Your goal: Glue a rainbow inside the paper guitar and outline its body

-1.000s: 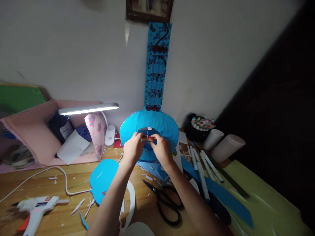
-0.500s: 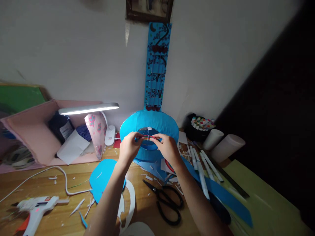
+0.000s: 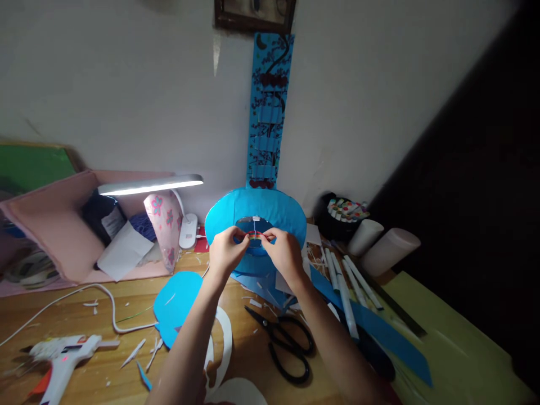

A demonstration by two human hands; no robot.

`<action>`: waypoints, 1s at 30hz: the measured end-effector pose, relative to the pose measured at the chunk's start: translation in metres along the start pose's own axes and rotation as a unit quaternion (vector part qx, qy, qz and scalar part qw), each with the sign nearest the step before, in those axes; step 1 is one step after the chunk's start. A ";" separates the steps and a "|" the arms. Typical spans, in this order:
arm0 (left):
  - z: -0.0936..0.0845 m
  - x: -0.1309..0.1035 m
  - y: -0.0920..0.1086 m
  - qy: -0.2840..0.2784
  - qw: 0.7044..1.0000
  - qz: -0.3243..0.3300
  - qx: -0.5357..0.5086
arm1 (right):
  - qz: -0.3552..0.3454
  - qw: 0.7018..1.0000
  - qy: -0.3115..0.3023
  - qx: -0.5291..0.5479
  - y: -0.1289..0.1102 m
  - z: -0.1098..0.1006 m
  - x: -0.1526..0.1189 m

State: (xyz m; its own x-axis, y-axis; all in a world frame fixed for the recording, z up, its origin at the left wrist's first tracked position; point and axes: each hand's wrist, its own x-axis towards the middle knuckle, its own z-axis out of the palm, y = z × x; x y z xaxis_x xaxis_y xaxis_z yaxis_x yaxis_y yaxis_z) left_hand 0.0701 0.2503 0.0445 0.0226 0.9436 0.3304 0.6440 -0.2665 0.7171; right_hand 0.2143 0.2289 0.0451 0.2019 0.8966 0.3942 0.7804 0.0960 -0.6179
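Observation:
A small rainbow-coloured strip (image 3: 255, 235), red along its upper edge, spans the gap between my hands. My left hand (image 3: 228, 248) pinches its left end and my right hand (image 3: 280, 250) pinches the right end. Both are at the round opening of a blue, guitar-shaped paper object (image 3: 270, 203). That object stands upright against the wall, its long neck (image 3: 269, 121) decorated with dark branches and dark red shapes. A thin pale cord shows inside the opening, behind the strip.
Black scissors (image 3: 287, 343), white paper scraps and a blue cutout (image 3: 177, 306) lie on the wooden table (image 3: 126, 320). A glue gun (image 3: 67, 360) is at lower left, beneath a lit lamp (image 3: 152, 184) and pink box (image 3: 71, 225). White markers (image 3: 343, 292) lie right.
My hands have drawn slightly closer together around the strip, and it looks more arched. The view has shifted a little.

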 end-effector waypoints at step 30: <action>0.025 -0.007 0.004 0.083 0.996 -0.031 0.007 | -0.003 0.998 0.063 -0.008 0.002 0.021 -0.001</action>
State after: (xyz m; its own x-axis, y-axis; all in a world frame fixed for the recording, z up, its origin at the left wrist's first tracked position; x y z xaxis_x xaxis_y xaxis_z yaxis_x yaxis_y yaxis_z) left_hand 0.0915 0.2478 0.0294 -0.1434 0.9126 0.3829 0.6512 -0.2044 0.7309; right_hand 0.2036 0.2370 0.0293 0.2693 0.8348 0.4802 0.7910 0.0927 -0.6048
